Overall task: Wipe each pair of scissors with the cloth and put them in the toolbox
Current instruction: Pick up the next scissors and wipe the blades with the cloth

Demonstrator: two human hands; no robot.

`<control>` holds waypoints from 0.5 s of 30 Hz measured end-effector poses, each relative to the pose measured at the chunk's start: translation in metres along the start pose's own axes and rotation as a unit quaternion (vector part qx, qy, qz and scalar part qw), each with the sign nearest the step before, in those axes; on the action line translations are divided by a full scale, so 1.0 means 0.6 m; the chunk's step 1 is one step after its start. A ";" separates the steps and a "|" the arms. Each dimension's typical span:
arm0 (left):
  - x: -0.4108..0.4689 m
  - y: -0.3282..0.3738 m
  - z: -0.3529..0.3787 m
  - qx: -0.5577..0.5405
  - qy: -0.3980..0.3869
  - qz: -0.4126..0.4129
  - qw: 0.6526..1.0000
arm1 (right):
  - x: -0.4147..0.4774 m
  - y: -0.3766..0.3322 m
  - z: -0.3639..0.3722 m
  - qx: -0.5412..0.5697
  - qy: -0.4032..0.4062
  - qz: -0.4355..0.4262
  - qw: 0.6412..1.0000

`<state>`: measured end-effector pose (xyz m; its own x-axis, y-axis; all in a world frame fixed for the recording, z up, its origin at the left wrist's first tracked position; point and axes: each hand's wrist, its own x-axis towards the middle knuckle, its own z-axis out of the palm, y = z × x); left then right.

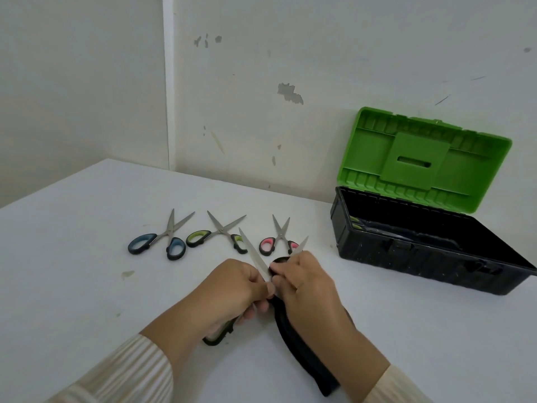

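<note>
At lower centre we grip the splayed scissors (253, 253) in our left hand (232, 289) while our right hand (308, 286) pinches the cloth (302, 353) round one blade (301, 246), which points up and right, toward the open toolbox (421, 263) farther right, nearer that hand.

Looks like a bare, plain workroom corner, exact kind hard to tell. Shows in scuffed white-painted walls (334, 59) with chipped grey patches, meeting behind a plain white tabletop (87, 228) marked with small stains, and in an open black plastic toolbox with a green lid (421, 257) standing against the wall.
</note>
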<state>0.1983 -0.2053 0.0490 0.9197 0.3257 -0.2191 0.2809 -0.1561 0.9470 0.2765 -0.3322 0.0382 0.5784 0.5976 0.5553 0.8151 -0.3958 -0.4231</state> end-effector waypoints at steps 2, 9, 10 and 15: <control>0.000 -0.001 -0.002 0.011 0.001 0.003 1.000 | 0.005 -0.001 -0.002 -0.029 0.001 -0.003 1.000; 0.002 -0.002 -0.004 0.028 -0.001 0.010 1.000 | 0.000 0.000 0.000 0.043 -0.023 0.026 0.998; 0.002 -0.003 -0.004 0.039 -0.004 0.010 0.999 | 0.006 0.008 -0.005 0.045 -0.004 0.051 0.998; 0.001 -0.002 -0.005 0.045 -0.026 -0.005 0.999 | 0.022 0.049 -0.059 0.017 0.154 0.167 0.974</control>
<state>0.1977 -0.2019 0.0483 0.9293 0.2784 -0.2427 0.3113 -0.2370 0.9203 0.3093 -0.3606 0.0587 0.7976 0.2002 0.5689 0.5814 -0.5060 -0.6371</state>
